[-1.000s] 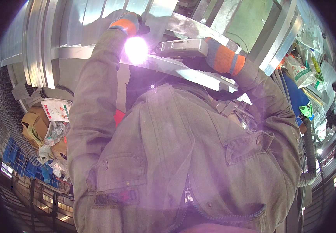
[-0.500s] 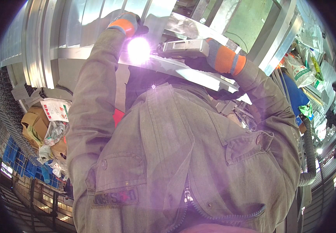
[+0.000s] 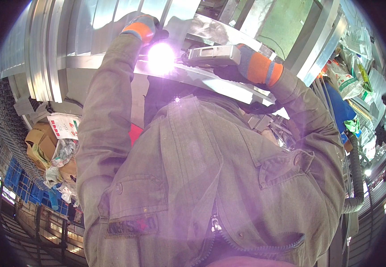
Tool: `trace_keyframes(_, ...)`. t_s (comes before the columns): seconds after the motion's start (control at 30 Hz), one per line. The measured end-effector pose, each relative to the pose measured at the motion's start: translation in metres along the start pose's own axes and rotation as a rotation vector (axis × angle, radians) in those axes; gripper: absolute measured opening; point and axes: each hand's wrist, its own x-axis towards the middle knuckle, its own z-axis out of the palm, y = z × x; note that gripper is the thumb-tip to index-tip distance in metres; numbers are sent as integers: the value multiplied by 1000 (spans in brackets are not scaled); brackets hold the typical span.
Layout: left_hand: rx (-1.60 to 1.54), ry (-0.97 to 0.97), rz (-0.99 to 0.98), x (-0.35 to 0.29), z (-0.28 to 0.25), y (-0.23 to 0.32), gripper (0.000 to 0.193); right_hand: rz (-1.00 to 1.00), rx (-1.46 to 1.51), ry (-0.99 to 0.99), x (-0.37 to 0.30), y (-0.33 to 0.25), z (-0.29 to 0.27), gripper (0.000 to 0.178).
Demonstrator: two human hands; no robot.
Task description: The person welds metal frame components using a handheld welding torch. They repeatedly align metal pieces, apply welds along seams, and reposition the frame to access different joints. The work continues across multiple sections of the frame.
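My right hand, in a grey and orange glove, is wrapped round the rear of a silvery, boxy welding gun. The gun's nose points left at a glaring white-violet light on a long metal bar. The glare hides the tip and the spot under it. Just above the light, my left hand, gloved alike, is bent with its dark fingers drawn together. Whatever those fingers hold, if anything, is lost in shadow and glare. Several shiny metal profiles lie beside and beyond that hand.
A greenish panel lies between metal beams at the far right. Plastic bags and a ribbed grey hose are on my right. On my left are a cardboard box, crumpled plastic and wire mesh racks.
The glaring light has shifted very slightly right, and my left hand has edged slightly left. My right hand and the welding gun stay almost in place.
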Motion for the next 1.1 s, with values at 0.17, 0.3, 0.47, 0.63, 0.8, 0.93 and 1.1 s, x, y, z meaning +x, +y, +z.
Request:
trace_keyframes(0.17,-34,103,45,1,7,-5,37,49,-8,-18,-1,4,1,28)
trace_keyframes(0.3,1,53,30,16,10,-8,35,8,-27,37,0,18,10,28)
trace_keyframes(0.47,47,-4,3,24,14,-11,35,1,-38,83,2,37,19,28)
trace_keyframes(0.63,80,-51,-24,36,19,-13,35,18,-41,98,0,45,22,29)
trace_keyframes(0.8,123,-99,-43,54,21,-15,37,26,-40,107,0,54,26,29)
trace_keyframes(0.93,129,-111,-74,56,20,-15,42,30,-36,106,1,61,29,29)
trace_keyframes(1.1,94,-113,-77,45,17,-12,43,-34,-29,97,1,56,24,30)
